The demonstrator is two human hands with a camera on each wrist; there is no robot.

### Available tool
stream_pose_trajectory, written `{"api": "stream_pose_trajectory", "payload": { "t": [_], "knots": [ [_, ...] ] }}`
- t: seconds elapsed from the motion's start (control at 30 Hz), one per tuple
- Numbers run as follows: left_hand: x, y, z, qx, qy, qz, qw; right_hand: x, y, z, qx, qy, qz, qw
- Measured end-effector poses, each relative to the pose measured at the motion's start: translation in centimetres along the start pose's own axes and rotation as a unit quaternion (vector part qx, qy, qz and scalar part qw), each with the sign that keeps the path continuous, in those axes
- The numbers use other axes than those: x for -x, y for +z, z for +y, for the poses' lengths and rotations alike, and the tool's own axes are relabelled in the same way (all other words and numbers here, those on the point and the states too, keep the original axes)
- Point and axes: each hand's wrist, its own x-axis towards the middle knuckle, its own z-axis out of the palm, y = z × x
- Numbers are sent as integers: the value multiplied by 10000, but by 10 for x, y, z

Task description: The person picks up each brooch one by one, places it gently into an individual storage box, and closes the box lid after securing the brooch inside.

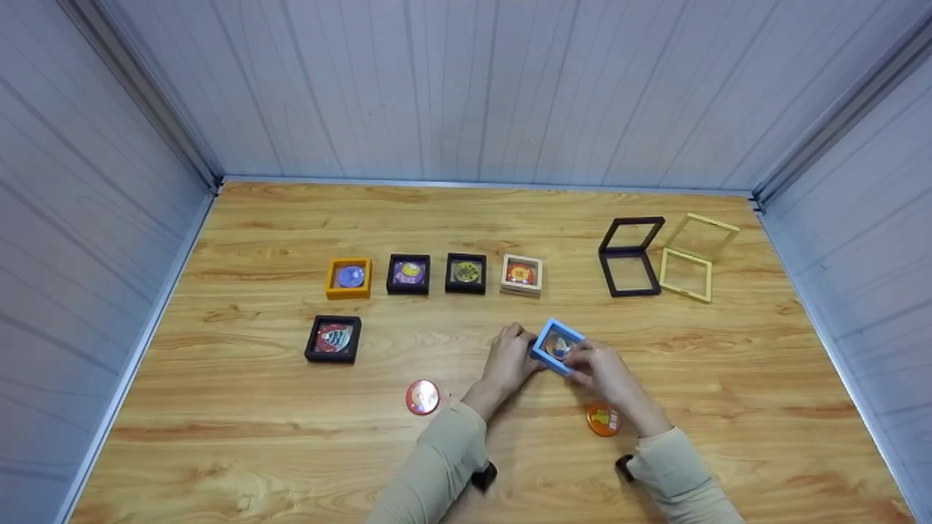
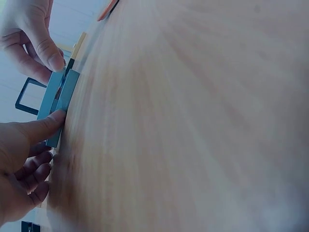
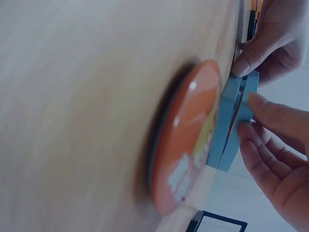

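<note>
Both hands hold a light-blue square display frame (image 1: 548, 363) with a round badge (image 1: 558, 345) visible behind its clear window. The left hand (image 1: 507, 364) grips its left side; in the left wrist view that thumb (image 2: 46, 128) lies on the frame's edge. From the right, the right hand (image 1: 604, 371) pinches the frame with thumb and fingers. A narrow gap runs between the two blue halves (image 3: 224, 121) in the right wrist view. Near the right wrist lies an orange badge (image 1: 601, 419), partly covered by the forearm in the head view.
A red-rimmed badge (image 1: 423, 397) lies left of the hands. Behind stand an orange frame (image 1: 348, 294), two black frames (image 1: 408, 289) and a beige frame (image 1: 521, 290), all with badges. Another black frame (image 1: 332, 357) is farther left. Unfolded black (image 1: 630, 293) and yellow (image 1: 686, 295) frames stand back right.
</note>
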Motion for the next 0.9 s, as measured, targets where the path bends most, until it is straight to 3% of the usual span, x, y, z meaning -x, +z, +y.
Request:
{"api": "stream_pose_trajectory", "payload": {
  "t": [0.27,0.5,0.9],
  "knots": [
    [4,-6,2,-93,208,34,9997,4,-13,7,-224,-224,96,9995],
    [8,-15,8,-370,724,26,9967,2,-38,23,229,-249,388,9987],
    [9,-16,16,-1090,1719,-348,9784,-24,-97,49,926,-20,1343,9866]
  ]
}}
